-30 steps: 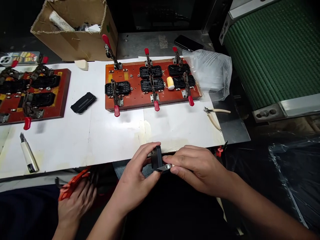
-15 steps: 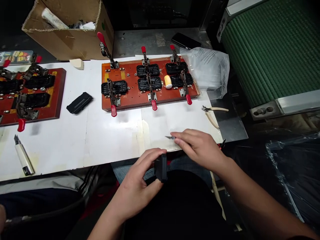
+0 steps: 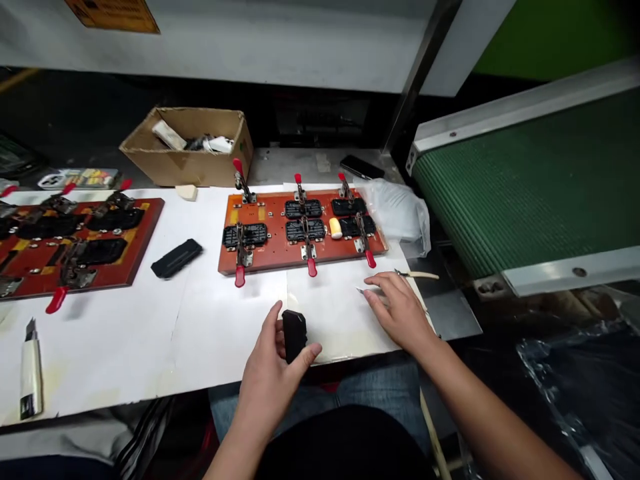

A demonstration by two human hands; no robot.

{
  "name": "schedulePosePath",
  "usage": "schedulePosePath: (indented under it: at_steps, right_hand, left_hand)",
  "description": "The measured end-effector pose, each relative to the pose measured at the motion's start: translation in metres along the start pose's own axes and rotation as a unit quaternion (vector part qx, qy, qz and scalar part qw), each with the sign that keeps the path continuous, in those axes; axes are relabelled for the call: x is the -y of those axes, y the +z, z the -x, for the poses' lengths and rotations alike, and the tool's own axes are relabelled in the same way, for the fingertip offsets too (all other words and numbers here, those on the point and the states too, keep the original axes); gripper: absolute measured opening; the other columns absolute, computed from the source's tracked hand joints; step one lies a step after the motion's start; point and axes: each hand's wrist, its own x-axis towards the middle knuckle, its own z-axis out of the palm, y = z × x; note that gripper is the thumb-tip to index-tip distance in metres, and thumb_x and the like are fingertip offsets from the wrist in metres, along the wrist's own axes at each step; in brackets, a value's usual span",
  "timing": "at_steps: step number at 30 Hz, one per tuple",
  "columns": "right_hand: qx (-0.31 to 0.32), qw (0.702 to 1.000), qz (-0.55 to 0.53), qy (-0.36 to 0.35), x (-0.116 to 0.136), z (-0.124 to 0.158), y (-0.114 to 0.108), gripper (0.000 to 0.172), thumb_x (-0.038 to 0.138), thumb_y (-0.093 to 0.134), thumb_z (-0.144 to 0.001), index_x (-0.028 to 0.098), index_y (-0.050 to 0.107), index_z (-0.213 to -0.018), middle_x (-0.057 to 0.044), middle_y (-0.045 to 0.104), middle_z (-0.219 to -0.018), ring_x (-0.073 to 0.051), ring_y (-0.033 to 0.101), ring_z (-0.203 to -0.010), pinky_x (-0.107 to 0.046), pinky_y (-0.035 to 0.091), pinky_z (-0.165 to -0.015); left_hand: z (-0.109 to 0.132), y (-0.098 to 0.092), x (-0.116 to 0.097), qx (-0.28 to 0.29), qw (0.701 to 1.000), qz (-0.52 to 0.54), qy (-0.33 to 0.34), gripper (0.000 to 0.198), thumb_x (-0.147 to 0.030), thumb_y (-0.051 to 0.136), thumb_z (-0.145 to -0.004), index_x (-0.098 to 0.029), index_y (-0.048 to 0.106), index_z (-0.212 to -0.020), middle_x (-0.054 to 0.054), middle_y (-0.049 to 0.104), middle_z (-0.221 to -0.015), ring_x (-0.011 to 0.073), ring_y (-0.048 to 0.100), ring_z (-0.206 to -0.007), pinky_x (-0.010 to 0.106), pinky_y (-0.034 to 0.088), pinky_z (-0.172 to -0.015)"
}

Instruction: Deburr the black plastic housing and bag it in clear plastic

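Note:
My left hand (image 3: 275, 363) grips a black plastic part (image 3: 295, 335), a small cover held on edge between thumb and fingers above the table's front edge. To the right, my right hand (image 3: 397, 310) is closed in a pinch on a small knife blade (image 3: 360, 291); only its pointed tip shows past the fingers. Beyond both hands lies a red-brown fixture board (image 3: 270, 257) with red-handled toggle clamps (image 3: 312, 267) over several black plastic parts. A yellow-and-white cylinder (image 3: 335, 228) rests on that board. Another black cover (image 3: 177, 259) lies on the white table to the left.
A second clamp board (image 3: 143, 250) and a utility knife (image 3: 31, 373) are at left. Behind stand a cardboard box (image 3: 190, 160) and an off-white block (image 3: 187, 193). Cutting pliers (image 3: 423, 275), a plastic bag (image 3: 400, 213), a phone (image 3: 362, 167) and a green conveyor (image 3: 540, 193) are at right.
The view has tilted upward. My left hand has turned the black cover and brought it over the table's edge. My right hand, still with the blade, has shifted right, near the pliers.

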Motion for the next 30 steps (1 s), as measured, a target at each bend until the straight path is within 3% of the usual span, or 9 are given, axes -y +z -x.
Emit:
schedulePosePath:
  at_steps: [3, 6, 9, 11, 14, 17, 23, 26, 30]
  right_hand:
    - [-0.002, 0.999, -0.002, -0.052, 0.029, -0.048, -0.01, 0.021, 0.03, 0.053, -0.106, 0.021, 0.066, -0.12, -0.009, 0.07, -0.116, -0.026, 0.065, -0.11, -0.039, 0.051, -0.098]
    - [0.048, 0.992, 0.114, -0.022, 0.045, -0.121, -0.008, 0.028, 0.035, 0.05, -0.108, 0.019, 0.066, -0.125, -0.012, 0.071, -0.121, -0.029, 0.066, -0.113, -0.042, 0.05, -0.098]
    - [0.137, 0.967, 0.215, 0.02, 0.042, -0.182, 0.003, 0.039, 0.046, 0.064, -0.1, 0.014, 0.067, -0.122, -0.019, 0.072, -0.123, -0.037, 0.067, -0.115, -0.048, 0.049, -0.099]
    - [0.176, 0.959, 0.223, 0.015, 0.039, -0.197, 0.006, 0.04, 0.045, 0.078, -0.09, 0.012, 0.069, -0.112, -0.02, 0.074, -0.116, -0.039, 0.068, -0.111, -0.049, 0.049, -0.097]
    - [0.176, 0.964, 0.199, -0.012, 0.038, -0.172, 0.001, 0.035, 0.031, 0.075, -0.091, 0.016, 0.063, -0.12, -0.015, 0.074, -0.118, -0.035, 0.069, -0.11, -0.044, 0.051, -0.092]
    - [0.135, 0.989, 0.028, -0.046, 0.038, -0.104, -0.003, 0.038, 0.02, 0.067, -0.092, 0.024, 0.053, -0.127, -0.007, 0.071, -0.121, -0.025, 0.069, -0.105, -0.036, 0.054, -0.086]
    - [0.126, 0.972, -0.201, -0.007, 0.034, 0.021, 0.032, 0.032, 0.015, 0.061, -0.098, 0.029, 0.054, -0.126, -0.005, 0.069, -0.129, -0.021, 0.067, -0.114, -0.036, 0.058, -0.093]
    - [0.08, 0.974, -0.212, -0.004, 0.033, 0.033, 0.048, 0.032, 0.015, 0.063, -0.098, 0.029, 0.053, -0.125, -0.007, 0.067, -0.133, -0.023, 0.064, -0.124, -0.043, 0.054, -0.106]
    - [0.085, 0.984, -0.158, 0.0, 0.028, 0.02, 0.049, 0.041, 0.021, 0.069, -0.098, 0.028, 0.053, -0.135, -0.007, 0.07, -0.124, -0.023, 0.068, -0.113, -0.041, 0.057, -0.099]
  left_hand:
    - [-0.017, -0.002, -0.002, -0.015, 0.997, -0.065, 0.044, 0.096, -0.065, 0.065, -0.092, -0.026, 0.019, -0.166, 0.015, 0.063, -0.138, 0.0276, 0.071, -0.096, 0.048, 0.06, -0.087]
    - [-0.024, -0.008, 0.004, -0.051, 0.985, -0.12, 0.115, 0.079, -0.061, 0.059, -0.098, -0.024, 0.029, -0.162, 0.017, 0.058, -0.149, 0.0326, 0.067, -0.12, 0.052, 0.058, -0.099]
    - [-0.031, -0.012, 0.016, -0.065, 0.955, -0.181, 0.224, 0.074, -0.051, 0.064, -0.098, -0.023, 0.034, -0.16, 0.016, 0.042, -0.167, 0.0349, 0.041, -0.154, 0.057, 0.042, -0.122]
    - [-0.037, -0.008, 0.023, -0.032, 0.939, -0.221, 0.262, 0.082, -0.044, 0.071, -0.095, -0.023, 0.029, -0.162, 0.014, 0.031, -0.173, 0.0345, 0.026, -0.161, 0.06, 0.031, -0.129]
    - [-0.04, 0.004, 0.027, -0.006, 0.929, -0.255, 0.267, 0.085, -0.042, 0.073, -0.092, -0.021, 0.03, -0.162, 0.013, 0.03, -0.174, 0.0347, 0.021, -0.163, 0.063, 0.021, -0.132]
    - [-0.037, 0.019, 0.024, -0.004, 0.93, -0.244, 0.275, 0.087, -0.045, 0.075, -0.09, -0.019, 0.032, -0.162, 0.011, 0.036, -0.172, 0.0333, 0.021, -0.163, 0.06, 0.017, -0.134]
    - [-0.031, 0.039, 0.015, 0.006, 0.926, -0.213, 0.311, 0.086, -0.053, 0.074, -0.09, -0.019, 0.039, -0.16, 0.007, 0.041, -0.169, 0.0335, 0.026, -0.161, 0.058, 0.018, -0.134]
    - [-0.031, 0.039, 0.014, 0.002, 0.924, -0.214, 0.316, 0.083, -0.051, 0.072, -0.091, -0.017, 0.041, -0.16, 0.007, 0.042, -0.169, 0.0343, 0.028, -0.161, 0.058, 0.02, -0.134]
    - [-0.033, 0.037, 0.014, 0.01, 0.925, -0.217, 0.313, 0.079, -0.054, 0.068, -0.093, -0.019, 0.044, -0.159, 0.004, 0.04, -0.17, 0.0346, 0.028, -0.16, 0.059, 0.021, -0.133]
